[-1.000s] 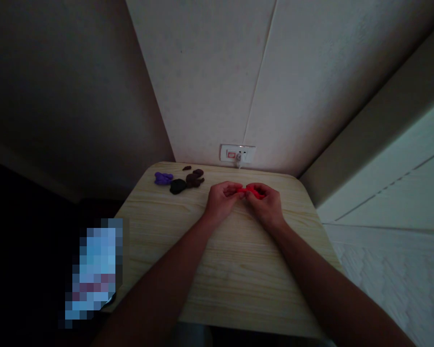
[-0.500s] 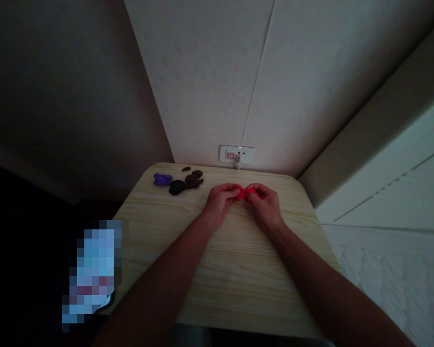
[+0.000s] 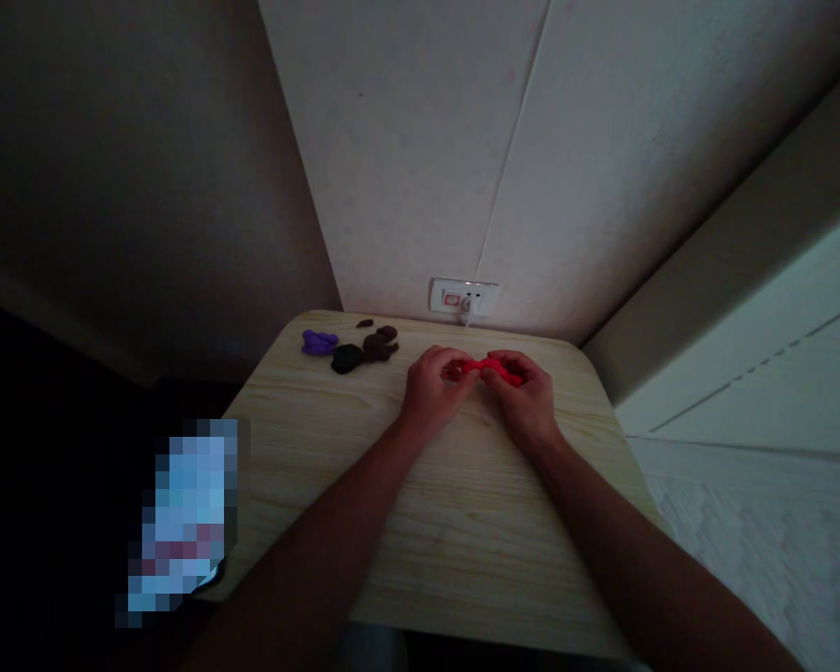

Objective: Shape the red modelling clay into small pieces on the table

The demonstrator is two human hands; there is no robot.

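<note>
A red lump (image 3: pixel 491 363) is pinched between left hand (image 3: pixel 432 385) and right hand (image 3: pixel 530 390); the thumbs have been drawn closer together, suggesting that shaping is continued.

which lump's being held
The red lump, held by left hand and right hand; the purple lump, black lump and brown lumps lie on the table.

Two bare forearms (image 3: pixel 336 523) narrow toward slim bare wrists (image 3: pixel 410 439) and bare fingers (image 3: pixel 452 354).

Cannot see all of the red lump (image 3: pixel 491 364) past the left hand (image 3: pixel 434 387) and right hand (image 3: pixel 528 390). Cannot read the pixelated screen (image 3: pixel 189 504).
</note>
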